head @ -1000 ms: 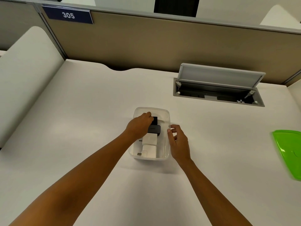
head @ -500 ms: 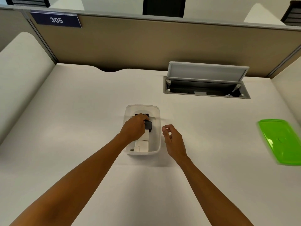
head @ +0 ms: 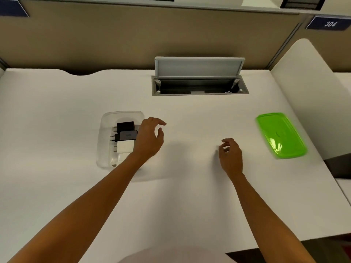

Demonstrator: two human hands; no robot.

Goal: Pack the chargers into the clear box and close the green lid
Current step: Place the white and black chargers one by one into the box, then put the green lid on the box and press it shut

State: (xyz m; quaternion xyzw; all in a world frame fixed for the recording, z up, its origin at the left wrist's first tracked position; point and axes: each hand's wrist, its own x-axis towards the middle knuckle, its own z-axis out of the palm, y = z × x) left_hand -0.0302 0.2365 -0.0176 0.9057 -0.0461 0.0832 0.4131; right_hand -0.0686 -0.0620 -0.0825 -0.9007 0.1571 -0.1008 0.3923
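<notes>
The clear box [head: 106, 130] stands on the white desk at left centre. Inside it lie a black charger [head: 125, 126], a dark grey charger [head: 127, 135] and a white charger [head: 124, 147], with another white one partly hidden under my forearm. My left hand [head: 150, 138] hovers over the box's right edge, fingers apart and holding nothing. My right hand [head: 230, 154] is out over the bare desk, between the box and the green lid [head: 281, 135], fingers loosely curled and holding nothing. The lid lies flat at the right.
An open grey cable hatch [head: 199, 85] with its flap raised sits in the desk behind. A tan partition wall [head: 133, 35] runs along the back. A white side panel [head: 311, 92] rises at the right, near the lid. The desk's front edge [head: 284, 242] lies close at lower right.
My left hand has let go of the dark charger and lifted off to the box's right edge. My right hand has moved right, away from the box toward the lid. The view has swung right.
</notes>
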